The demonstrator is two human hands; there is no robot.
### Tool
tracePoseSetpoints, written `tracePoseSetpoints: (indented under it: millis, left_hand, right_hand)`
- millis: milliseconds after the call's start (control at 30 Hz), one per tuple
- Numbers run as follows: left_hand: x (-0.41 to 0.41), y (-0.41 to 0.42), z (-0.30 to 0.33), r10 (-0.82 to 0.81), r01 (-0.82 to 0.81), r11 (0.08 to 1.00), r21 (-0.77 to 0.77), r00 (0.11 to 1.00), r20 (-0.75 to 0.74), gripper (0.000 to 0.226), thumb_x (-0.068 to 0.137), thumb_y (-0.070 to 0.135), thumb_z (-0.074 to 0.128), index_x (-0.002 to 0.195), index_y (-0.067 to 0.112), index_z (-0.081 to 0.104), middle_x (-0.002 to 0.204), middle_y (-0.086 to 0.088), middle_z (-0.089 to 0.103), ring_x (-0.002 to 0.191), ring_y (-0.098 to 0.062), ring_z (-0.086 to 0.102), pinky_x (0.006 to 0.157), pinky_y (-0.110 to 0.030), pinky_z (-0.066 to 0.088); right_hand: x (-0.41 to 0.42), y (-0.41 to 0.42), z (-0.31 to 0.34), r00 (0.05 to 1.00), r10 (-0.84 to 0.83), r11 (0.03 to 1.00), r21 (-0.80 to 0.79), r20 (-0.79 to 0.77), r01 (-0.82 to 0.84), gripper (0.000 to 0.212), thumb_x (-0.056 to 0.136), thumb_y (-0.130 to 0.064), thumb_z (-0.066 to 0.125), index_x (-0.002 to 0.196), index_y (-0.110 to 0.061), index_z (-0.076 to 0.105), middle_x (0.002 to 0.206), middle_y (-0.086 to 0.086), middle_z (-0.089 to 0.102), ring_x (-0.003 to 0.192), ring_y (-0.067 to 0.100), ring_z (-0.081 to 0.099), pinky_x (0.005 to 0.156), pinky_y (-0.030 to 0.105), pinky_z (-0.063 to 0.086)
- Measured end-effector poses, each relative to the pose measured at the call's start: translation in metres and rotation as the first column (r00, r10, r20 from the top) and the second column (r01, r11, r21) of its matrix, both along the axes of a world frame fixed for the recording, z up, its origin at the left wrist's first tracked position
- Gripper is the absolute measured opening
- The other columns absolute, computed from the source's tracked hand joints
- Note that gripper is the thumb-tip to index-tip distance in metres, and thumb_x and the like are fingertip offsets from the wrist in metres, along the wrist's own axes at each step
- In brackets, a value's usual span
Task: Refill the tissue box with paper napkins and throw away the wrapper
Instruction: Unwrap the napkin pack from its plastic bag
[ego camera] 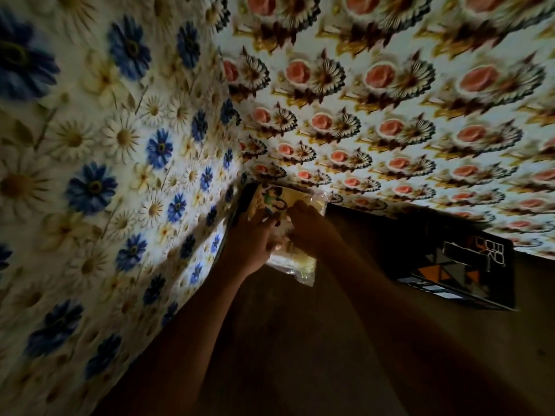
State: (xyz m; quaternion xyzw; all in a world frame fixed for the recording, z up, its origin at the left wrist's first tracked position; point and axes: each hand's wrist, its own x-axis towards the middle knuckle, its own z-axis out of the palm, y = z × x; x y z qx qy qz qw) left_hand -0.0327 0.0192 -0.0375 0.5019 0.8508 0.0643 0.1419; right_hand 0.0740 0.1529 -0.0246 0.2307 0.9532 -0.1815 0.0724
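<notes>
Both hands — left hand (250, 235), right hand (304, 225) — fingers curled gripping napkin pack (295, 259), print blurred, dark box (456, 271) lettering unreadable

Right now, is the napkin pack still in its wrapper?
Yes: clear wrapper still covers the napkins, held by left hand and right hand. Torn anywhere? Cannot tell.

Legible text: one item only. A dark box (468, 274) with orange triangle panels, lying to the right of the napkin pack (288, 232), carries large white block characters on its top face; these are blurred and cannot be read. The napkin pack's print shows coloured figures, no readable words.
</notes>
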Motion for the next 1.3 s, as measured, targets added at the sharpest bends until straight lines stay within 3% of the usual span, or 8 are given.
tracePoseSetpoints:
  millis: [300,567,700,833,933,1100,1200,1300]
  left_hand:
    - [-0.003,0.005,0.000,-0.002,0.001,1.000,-0.016,1.000,-0.021,0.081,0.081,0.046,0.074,0.150,0.039,0.034,0.151,0.004,0.040,0.131,-0.035,0.042,0.104,-0.044,0.045]
    - [-0.002,0.008,0.000,0.025,-0.026,0.998,-0.050,1.000,-0.013,0.071,0.083,0.042,0.074,0.145,0.039,0.041,0.151,0.002,0.039,0.132,-0.039,0.038,0.104,-0.048,0.043]
    - [-0.002,0.009,-0.002,0.031,-0.031,0.997,-0.069,1.000,-0.001,0.076,0.084,0.042,0.073,0.149,0.043,0.035,0.154,0.001,0.035,0.132,-0.040,0.036,0.104,-0.053,0.044]
    - [-0.004,0.007,-0.003,0.037,-0.036,0.995,-0.093,0.999,0.012,0.082,0.085,0.044,0.072,0.152,0.048,0.026,0.159,0.000,0.028,0.137,-0.041,0.031,0.107,-0.057,0.042]
    - [-0.003,0.007,-0.003,0.044,-0.041,0.993,-0.108,0.999,0.023,0.084,0.084,0.046,0.072,0.152,0.047,0.024,0.160,-0.001,0.028,0.140,-0.041,0.029,0.109,-0.059,0.039]
    - [-0.005,0.007,-0.005,0.072,-0.068,0.996,-0.051,0.994,0.081,0.083,0.079,0.045,0.077,0.150,0.041,0.034,0.152,-0.001,0.039,0.135,-0.038,0.038,0.107,-0.056,0.040]
    - [-0.002,0.005,-0.004,0.091,-0.090,0.996,-0.011,0.992,0.086,0.078,0.080,0.044,0.076,0.149,0.037,0.039,0.153,-0.001,0.040,0.132,-0.037,0.040,0.106,-0.051,0.040]
    - [-0.001,0.005,-0.003,0.090,-0.091,0.996,0.009,0.991,0.098,0.075,0.081,0.040,0.076,0.148,0.034,0.043,0.153,-0.003,0.039,0.132,-0.038,0.040,0.105,-0.050,0.041]
  right_hand:
    - [-0.001,0.011,0.007,0.992,-0.010,0.996,-0.092,0.124,0.021,0.060,0.088,-0.036,0.070,0.137,-0.010,0.047,0.137,0.016,0.051,0.126,0.032,0.049,0.097,0.045,0.052]
    - [-0.004,0.009,0.004,0.990,-0.113,0.963,-0.237,0.090,0.131,0.025,0.090,-0.025,0.068,0.115,-0.028,0.064,0.133,0.007,0.053,0.131,0.033,0.040,0.099,0.043,0.031]
    - [0.003,0.008,0.006,0.992,-0.124,0.957,-0.258,0.037,0.129,0.019,0.086,-0.025,0.072,0.081,-0.033,0.056,0.119,-0.001,0.054,0.123,0.028,0.040,0.096,0.050,0.034]
    - [0.021,0.007,0.010,0.989,-0.142,0.950,-0.285,-0.036,0.126,0.015,0.082,-0.026,0.075,0.087,-0.026,0.061,0.116,0.001,0.051,0.117,0.025,0.042,0.095,0.050,0.044]
    - [0.048,0.006,0.006,0.910,-0.377,0.872,-0.396,-0.173,0.286,0.030,0.079,-0.027,0.081,0.101,-0.015,0.064,0.115,0.000,0.058,0.107,0.022,0.057,0.088,0.044,0.055]
    - [0.090,0.010,-0.014,0.795,-0.582,0.811,-0.190,-0.172,0.553,0.011,0.085,-0.024,0.075,0.089,-0.016,0.068,0.107,0.007,0.063,0.098,0.023,0.063,0.077,0.032,0.056]
    - [0.101,0.011,-0.017,0.717,-0.684,0.724,-0.247,-0.136,0.644,0.010,0.082,-0.011,0.075,0.089,-0.013,0.067,0.106,0.008,0.064,0.089,0.014,0.060,0.059,0.012,0.039]
    - [0.103,0.004,-0.010,0.653,-0.746,0.661,-0.256,-0.130,0.705,0.017,0.080,-0.020,0.077,0.089,-0.010,0.066,0.110,0.008,0.058,0.088,0.015,0.052,0.059,0.015,0.035]
